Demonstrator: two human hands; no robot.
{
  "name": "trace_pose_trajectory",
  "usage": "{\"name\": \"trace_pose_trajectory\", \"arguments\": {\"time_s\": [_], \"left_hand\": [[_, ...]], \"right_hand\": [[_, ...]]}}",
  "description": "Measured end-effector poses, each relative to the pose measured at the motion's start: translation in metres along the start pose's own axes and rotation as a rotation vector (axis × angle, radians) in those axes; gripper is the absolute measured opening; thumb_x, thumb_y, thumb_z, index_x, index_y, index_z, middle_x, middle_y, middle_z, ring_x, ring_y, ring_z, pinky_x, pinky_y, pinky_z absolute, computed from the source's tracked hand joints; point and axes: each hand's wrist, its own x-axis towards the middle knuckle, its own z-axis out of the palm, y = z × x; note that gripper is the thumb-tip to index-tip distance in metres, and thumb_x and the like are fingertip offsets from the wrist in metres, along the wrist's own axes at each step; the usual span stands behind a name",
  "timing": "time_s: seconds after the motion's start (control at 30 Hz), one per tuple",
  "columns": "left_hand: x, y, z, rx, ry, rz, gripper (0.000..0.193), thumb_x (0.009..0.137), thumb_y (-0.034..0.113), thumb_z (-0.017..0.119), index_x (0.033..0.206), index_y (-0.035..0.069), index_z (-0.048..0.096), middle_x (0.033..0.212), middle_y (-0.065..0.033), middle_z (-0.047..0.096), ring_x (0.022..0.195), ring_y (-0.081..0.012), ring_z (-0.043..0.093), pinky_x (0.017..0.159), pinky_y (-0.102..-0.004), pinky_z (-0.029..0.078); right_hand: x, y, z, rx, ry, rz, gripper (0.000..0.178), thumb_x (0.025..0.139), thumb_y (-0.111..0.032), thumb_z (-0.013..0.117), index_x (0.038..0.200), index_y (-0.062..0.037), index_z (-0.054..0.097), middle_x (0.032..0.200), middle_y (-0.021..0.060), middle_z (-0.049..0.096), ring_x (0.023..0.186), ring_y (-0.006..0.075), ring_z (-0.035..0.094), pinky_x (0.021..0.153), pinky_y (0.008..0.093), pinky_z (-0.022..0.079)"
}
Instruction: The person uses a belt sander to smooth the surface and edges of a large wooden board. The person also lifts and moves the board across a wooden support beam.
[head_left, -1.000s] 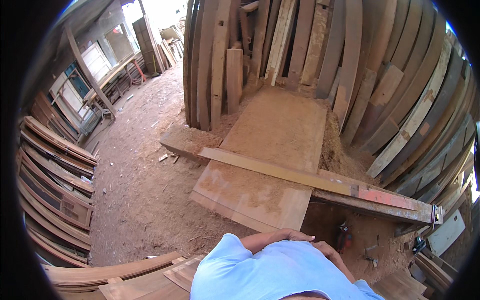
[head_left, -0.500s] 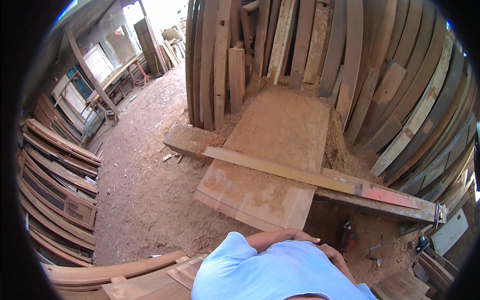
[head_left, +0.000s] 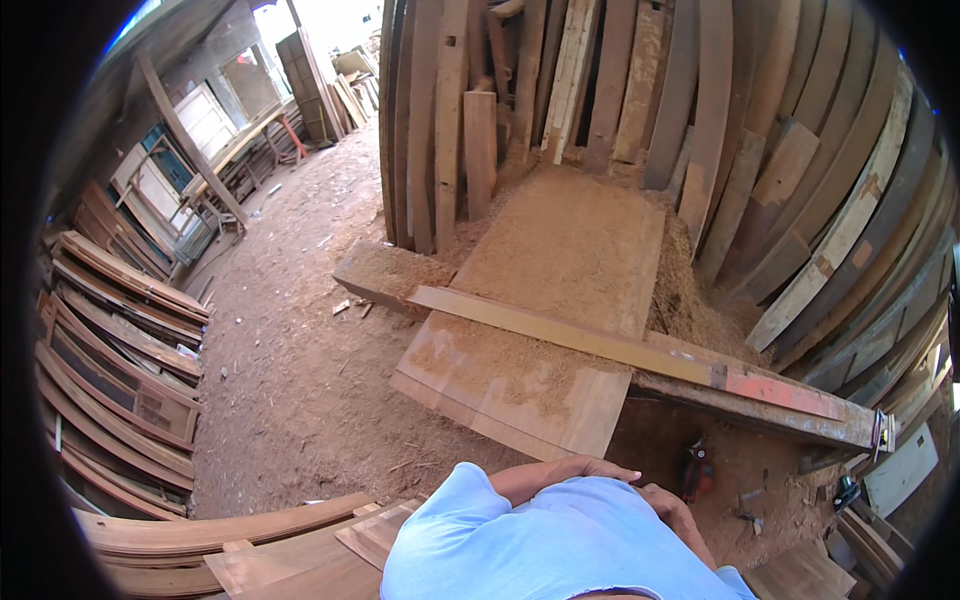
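At the bottom centre I see my left hand resting across my light blue shirt, fingers stretched out flat and holding nothing. My right hand sits just beside it, low and to the right, partly hidden by the shirt; I cannot tell how its fingers are set, though nothing shows in it.

Nearest the hands, just above them in the middle of the frame, lies a wide slab on the dirt floor, dusted with sawdust. I judge it heavy and stiff, too broad for one hand; I would take it at the near edge with both, wary of splinters and loose dust.

Across it lies a long plank, running toward the right edge. It looks lighter, rigid, and likely to pivot unless gripped near its middle.

Further up, boards lean upright along the wall.
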Motion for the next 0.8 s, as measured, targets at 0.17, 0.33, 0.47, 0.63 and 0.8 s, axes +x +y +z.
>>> {"name": "trace_pose_trajectory", "arguments": {"time_s": [0.17,0.33,0.47,0.63,0.8], "left_hand": [[-0.004,0.001,0.002,-0.059,0.038,0.011,0.082,0.110,0.067,0.045,0.157,0.000,0.054,0.158,-0.0077,0.059,0.140,-0.0230,0.056,0.123,-0.0425,0.038],[-0.004,-0.001,-0.013,0.032,0.051,0.030,0.079,0.112,0.065,0.041,0.154,0.000,0.057,0.155,-0.0079,0.061,0.137,-0.0215,0.057,0.122,-0.0416,0.039],[-0.003,-0.009,-0.032,0.116,0.075,0.050,0.077,0.114,0.063,0.038,0.151,-0.001,0.058,0.152,-0.0080,0.063,0.135,-0.0203,0.058,0.121,-0.0409,0.041],[-0.005,-0.021,-0.047,0.281,0.129,0.080,0.075,0.116,0.061,0.034,0.149,-0.001,0.061,0.149,-0.0082,0.065,0.132,-0.0188,0.059,0.120,-0.0400,0.042],[-0.004,-0.019,-0.044,0.182,0.111,0.062,0.074,0.115,0.061,0.035,0.146,-0.001,0.063,0.146,-0.0084,0.067,0.129,-0.0185,0.060,0.118,-0.0398,0.044]], "right_hand": [[0.008,0.004,-0.005,0.041,-0.056,-0.023,0.066,0.102,-0.061,0.070,0.107,0.0034,0.083,0.094,0.0073,0.077,0.084,0.0147,0.063,0.073,0.0375,0.052],[0.012,0.005,-0.010,0.012,-0.072,-0.029,0.068,0.101,-0.064,0.069,0.102,0.0028,0.084,0.086,0.0057,0.076,0.077,0.0146,0.061,0.070,0.0369,0.052],[0.019,0.008,-0.008,-0.056,0.021,-0.039,0.069,0.103,-0.064,0.067,0.098,0.0023,0.084,0.082,0.0053,0.075,0.075,0.0137,0.061,0.069,0.0371,0.052],[0.032,0.015,-0.002,-0.089,0.033,-0.032,0.068,0.106,-0.061,0.064,0.097,0.0034,0.083,0.082,0.0055,0.076,0.078,0.0132,0.062,0.070,0.0375,0.053],[0.037,0.020,-0.001,-0.049,-0.027,-0.032,0.067,0.107,-0.061,0.062,0.105,0.0027,0.084,0.091,0.0063,0.077,0.085,0.0140,0.063,0.074,0.0386,0.054]]}}
